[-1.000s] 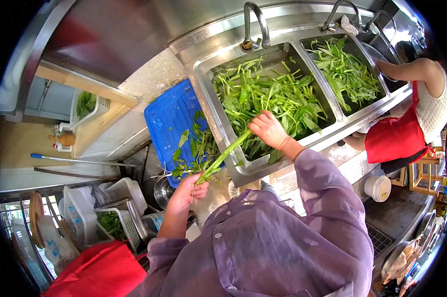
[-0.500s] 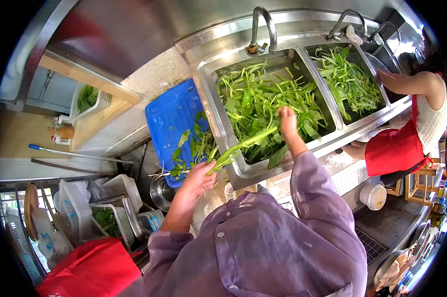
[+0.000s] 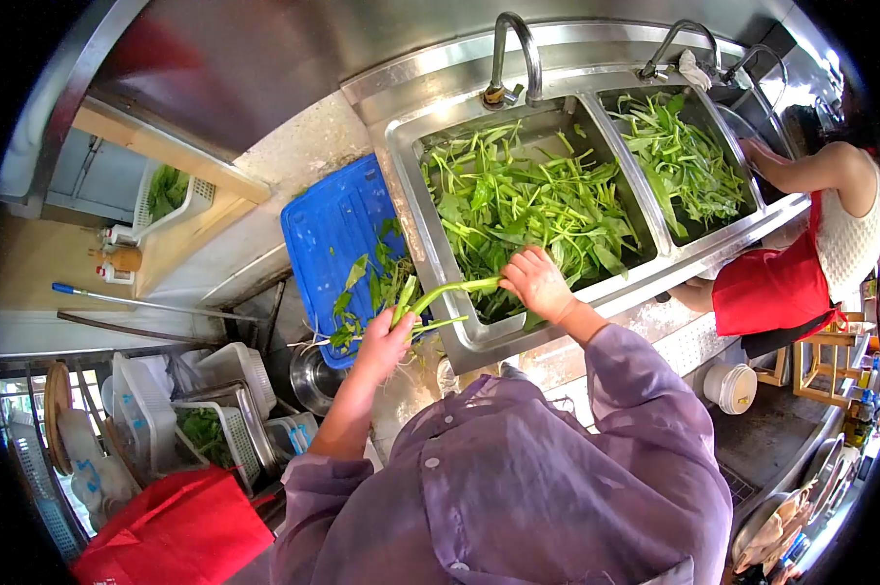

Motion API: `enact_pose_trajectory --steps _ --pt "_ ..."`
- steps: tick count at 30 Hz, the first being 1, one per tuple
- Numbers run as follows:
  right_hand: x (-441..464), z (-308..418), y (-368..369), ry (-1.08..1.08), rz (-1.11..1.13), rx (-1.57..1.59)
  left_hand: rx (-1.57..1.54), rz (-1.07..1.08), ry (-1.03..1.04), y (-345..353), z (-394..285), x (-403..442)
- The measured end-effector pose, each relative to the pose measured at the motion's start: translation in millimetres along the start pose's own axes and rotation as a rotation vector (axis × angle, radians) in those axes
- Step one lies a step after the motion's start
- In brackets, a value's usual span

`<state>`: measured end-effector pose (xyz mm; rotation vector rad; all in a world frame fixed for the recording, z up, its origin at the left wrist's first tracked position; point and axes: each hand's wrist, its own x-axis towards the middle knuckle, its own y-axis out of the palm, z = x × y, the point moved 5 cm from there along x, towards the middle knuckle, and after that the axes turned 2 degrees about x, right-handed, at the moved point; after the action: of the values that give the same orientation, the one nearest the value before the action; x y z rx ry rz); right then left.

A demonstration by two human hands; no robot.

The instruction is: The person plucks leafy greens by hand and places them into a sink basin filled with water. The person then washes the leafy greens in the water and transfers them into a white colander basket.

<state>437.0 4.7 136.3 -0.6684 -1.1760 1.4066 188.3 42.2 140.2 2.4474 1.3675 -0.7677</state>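
At the far left, a white perforated plastic basket of greens (image 3: 175,222) stands on a pale wooden ledge. Further right lies a bright blue, rectangular plastic lid (image 3: 334,219), loose leaves and stems scattered over its lower end. The left hand (image 3: 386,343) is just in front of those scraps, its fingers curled tightly around the lower part of a small bunch of long, bright green leafy-vegetable stems (image 3: 451,290).

The longest stem leaves that hand rising up and to the right, then bends and levels off, its long axis running nearly crosswise toward the sink. A thinner stem also points right (its tip is free, below the main one), and a short stub points upward. The bunch thus lies to the right of the left hand, over the near left corner of a stainless-steel basin (image 3: 408,200) heaped with cut greens (image 3: 528,200).

The right hand (image 3: 537,283), above the basin's front edge, pinches the long stem's right end, so the stem lies to its left. Beyond, a second steel basin (image 3: 718,232) holds more greens, beside a person in a red apron (image 3: 766,292).
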Motion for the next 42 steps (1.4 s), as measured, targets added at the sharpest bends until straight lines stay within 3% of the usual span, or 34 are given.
enact_pose_trajectory --steps 1,2,4,5,6,7,8,10,12,14,16,18,20,22,24,26,28,30,32,34,35,36,38,39,42 --pt "-1 -5 10 0.091 0.15 0.067 -0.073 0.025 -0.047 0 3 1" --pt "-1 -6 15 0.094 0.148 0.07 -0.069 0.026 -0.05 1 4 2" --pt "-3 -32 20 0.433 -0.189 0.395 -0.224 0.086 -0.139 10 10 4" --pt "-4 -54 28 0.437 -0.492 0.464 -0.31 0.094 -0.19 17 12 3" --pt "-7 -87 34 0.93 -0.394 0.669 -0.309 0.095 -0.191 20 13 3" --pt "-5 -105 23 0.85 -0.478 0.49 -0.321 0.093 -0.214 23 16 3" --pt "-3 -114 15 0.927 -0.328 0.435 -0.336 0.09 -0.237 24 19 3" --pt "14 -85 -16 0.572 -0.457 -0.022 -0.344 0.11 -0.246 24 22 2" --pt "27 -42 -29 0.211 -0.426 0.007 -0.339 0.081 -0.26 24 21 5" --pt "29 4 -23 -0.249 -0.107 0.02 -0.336 0.083 -0.261 26 15 6" --pt "23 5 17 -0.035 0.205 0.285 -0.334 0.087 -0.257 28 12 8" --pt "24 -1 28 0.014 0.079 0.351 -0.338 0.103 -0.268 28 12 12" --pt "18 -28 53 0.628 -0.009 1.049 -0.358 0.139 -0.255 36 10 14" --pt "17 -78 56 0.887 -0.235 1.047 -0.38 0.176 -0.241 46 7 13" --pt "22 -96 50 0.759 -0.192 0.506 -0.288 0.067 -0.284 43 7 9" --pt "37 -41 4 0.317 -0.466 0.007 -0.242 0.009 -0.286 37 12 12" --pt "47 12 -6 -0.087 -0.081 -0.083 -0.234 -0.004 -0.299 35 11 15" --pt "37 38 18 -0.238 0.041 0.089 -0.258 0.039 -0.295 36 7 15" --pt "34 42 26 -0.15 -0.002 0.22 -0.322 0.127 -0.315 39 5 14" --pt "38 24 40 0.221 -0.101 0.605 -0.36 0.142 -0.27 38 -3 20" --pt "42 13 40 0.191 -0.166 0.61 -0.396 0.165 -0.243 40 -4 19" --pt "40 -16 45 0.458 -0.178 0.812 -0.404 0.161 -0.241 39 -3 16" --pt "27 -69 53 1.019 -0.44 1.277 -0.353 0.118 -0.276 32 -3 8" --pt "24 -90 47 1.075 -0.358 1.07 -0.343 0.022 -0.325 27 -3 3" --pt "26 -75 2 0.611 -0.662 -0.201 -0.478 0.094 -0.27 12 14 3"
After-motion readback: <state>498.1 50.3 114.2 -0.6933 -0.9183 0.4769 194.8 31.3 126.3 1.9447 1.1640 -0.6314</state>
